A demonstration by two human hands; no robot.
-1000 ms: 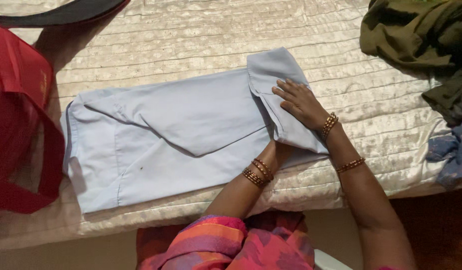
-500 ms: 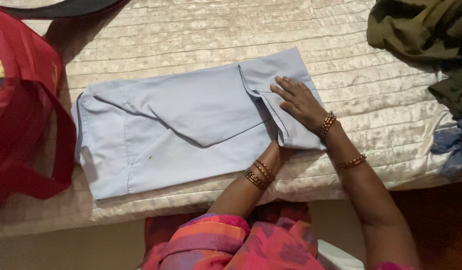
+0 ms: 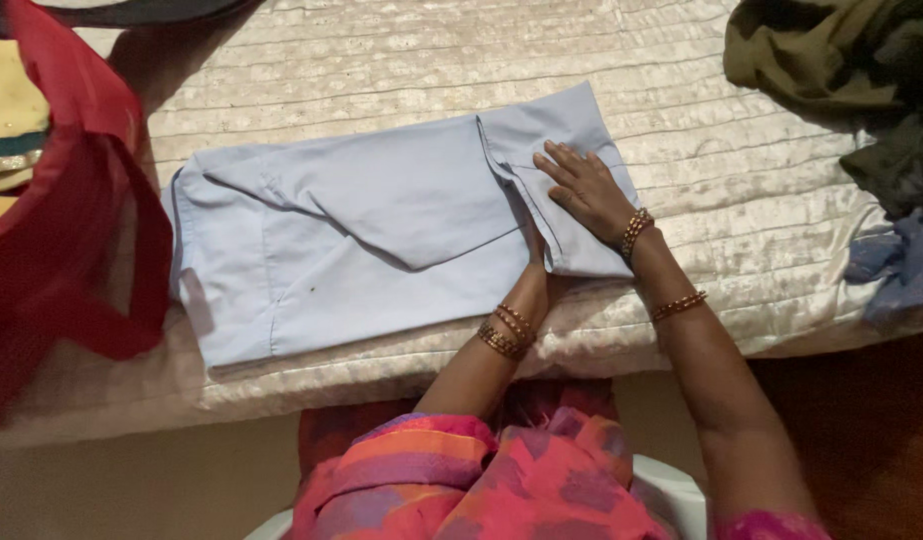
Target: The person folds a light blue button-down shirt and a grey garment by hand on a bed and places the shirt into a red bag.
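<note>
A light blue garment (image 3: 381,230) lies spread flat on a cream quilted bed cover (image 3: 361,60), its right end folded back over itself. My right hand (image 3: 579,185) rests flat on that folded flap, fingers spread and palm down. Only the edge of my left hand (image 3: 533,268) shows; it is slid in under the near edge of the flap, fingers hidden beneath the cloth. Both wrists carry gold and red bangles.
A red fabric bag (image 3: 71,230) stands at the left with yellow cloth (image 3: 11,110) inside. A heap of olive green clothes (image 3: 831,60) and a blue patterned cloth (image 3: 901,265) lie at the right. The bed's front edge runs just before my body.
My left hand has pushed a little farther under the folded flap. My right hand stays pressed on top. The view has shifted, showing more of the red bag.
</note>
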